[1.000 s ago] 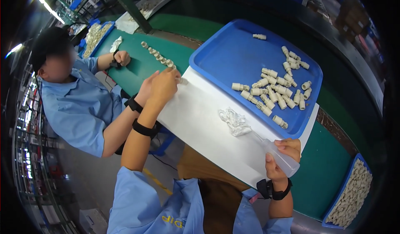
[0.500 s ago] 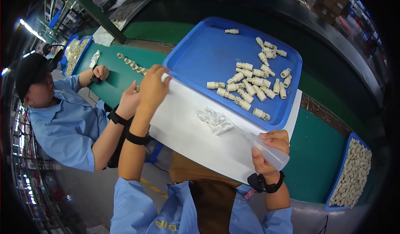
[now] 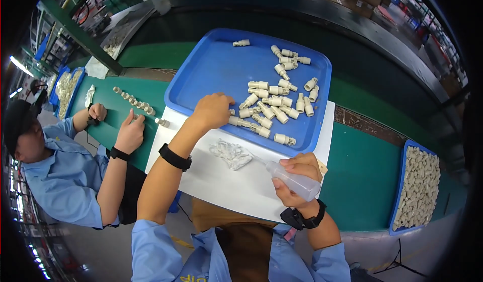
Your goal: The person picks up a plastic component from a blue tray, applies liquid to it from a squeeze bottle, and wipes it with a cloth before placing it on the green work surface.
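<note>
Cream fittings (image 3: 274, 101) lay scattered in the blue tray (image 3: 216, 66), and there was the left hand (image 3: 214, 111), over the near rim, palm down, arm stretched forward, fingers curled; whether it gripped one couldn't be told. A careless sweep could have sent neighbours rolling! Lower right, the right hand (image 3: 308, 169) clasped a squeeze bottle (image 3: 304, 185), elbow bent, nozzle towards the crumpled cloth (image 3: 231, 154); too tight a pinch might have spurted any contents across the white sheet (image 3: 226, 191).
</note>
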### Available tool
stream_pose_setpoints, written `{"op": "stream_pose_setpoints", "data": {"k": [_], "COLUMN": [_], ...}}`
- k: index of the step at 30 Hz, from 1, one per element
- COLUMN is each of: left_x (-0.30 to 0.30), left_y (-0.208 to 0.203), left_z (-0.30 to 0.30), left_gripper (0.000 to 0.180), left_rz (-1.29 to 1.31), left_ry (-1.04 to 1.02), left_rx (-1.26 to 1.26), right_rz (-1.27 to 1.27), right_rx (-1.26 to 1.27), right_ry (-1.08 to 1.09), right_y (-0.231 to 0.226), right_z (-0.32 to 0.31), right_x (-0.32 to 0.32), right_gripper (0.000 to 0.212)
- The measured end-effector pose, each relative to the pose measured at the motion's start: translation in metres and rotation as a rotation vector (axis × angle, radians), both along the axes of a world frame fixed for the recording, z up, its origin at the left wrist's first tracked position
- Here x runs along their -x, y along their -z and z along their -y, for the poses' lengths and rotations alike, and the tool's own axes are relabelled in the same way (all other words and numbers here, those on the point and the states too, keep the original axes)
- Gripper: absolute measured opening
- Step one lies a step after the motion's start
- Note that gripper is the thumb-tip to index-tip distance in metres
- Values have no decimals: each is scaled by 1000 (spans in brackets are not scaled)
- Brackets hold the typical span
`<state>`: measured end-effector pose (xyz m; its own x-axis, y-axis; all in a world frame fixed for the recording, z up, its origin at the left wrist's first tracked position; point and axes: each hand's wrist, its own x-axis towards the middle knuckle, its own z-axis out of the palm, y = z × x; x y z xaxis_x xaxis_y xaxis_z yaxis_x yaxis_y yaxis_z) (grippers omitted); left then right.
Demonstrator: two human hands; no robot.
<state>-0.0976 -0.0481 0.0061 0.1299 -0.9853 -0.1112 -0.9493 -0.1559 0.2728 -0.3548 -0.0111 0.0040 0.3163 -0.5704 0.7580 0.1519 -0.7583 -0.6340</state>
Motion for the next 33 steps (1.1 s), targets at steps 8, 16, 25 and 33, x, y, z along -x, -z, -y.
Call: {"op": "stream_pose_setpoints", "data": {"k": [8,16,25,33], "left_x": [-19,-26,2,-8], "left_y": [-11,-8,6,-8], "left_z": [-17,-29,1,-10], "left_gripper": [20,21,25,22], "left_rz": [56,-61,155,80], "left_ry": [-39,-36,218,11], "left_rx": [139,207,93,181], "right_rz": [-14,-76,-56,-81], "right_rx": [42,49,26,37], "right_ry": [33,63,69,83], "right_y": [1,1,4,2], "right_z": [4,3,2,4], "right_x": [-2,-1,-4,-2], "right_gripper": [38,35,34,34]}}
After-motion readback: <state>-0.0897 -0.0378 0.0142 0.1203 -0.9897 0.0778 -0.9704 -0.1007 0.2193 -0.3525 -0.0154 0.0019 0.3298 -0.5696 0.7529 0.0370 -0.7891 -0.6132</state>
